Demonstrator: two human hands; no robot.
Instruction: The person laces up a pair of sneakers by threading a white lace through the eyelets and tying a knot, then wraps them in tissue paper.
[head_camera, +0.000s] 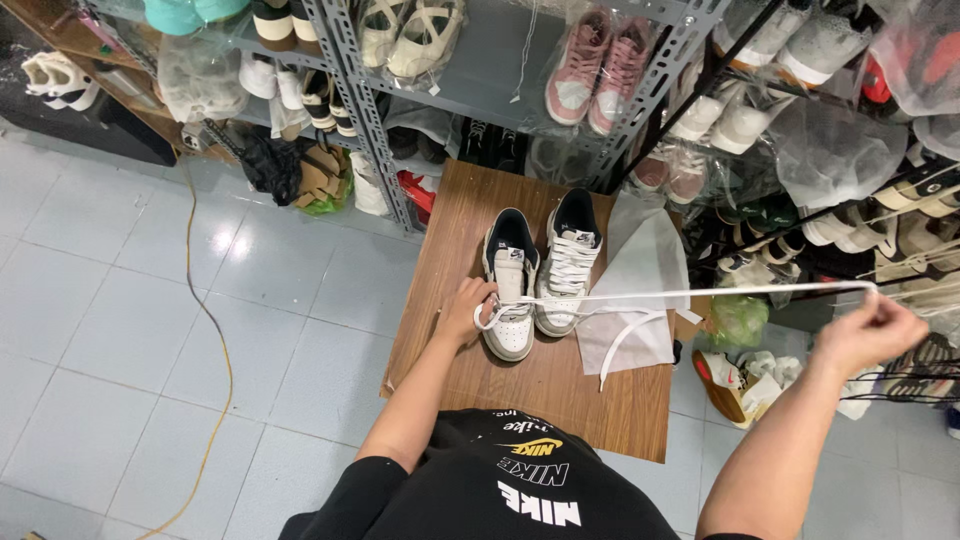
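Shoe stockroom or repair shop. Grey slotted-steel shelving packed with bagged sneakers; small wooden worktable; tiled floor; loose shoes piled beside racks.

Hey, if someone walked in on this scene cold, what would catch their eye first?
Most striking is the long white shoelace stretched taut across the picture, pulled far out to the side by the right hand. The left hand steadies the unlaced sneaker of a white and dark pair on a small wooden table, beside its laced partner. Behind, metal shelves hold many bagged shoes.
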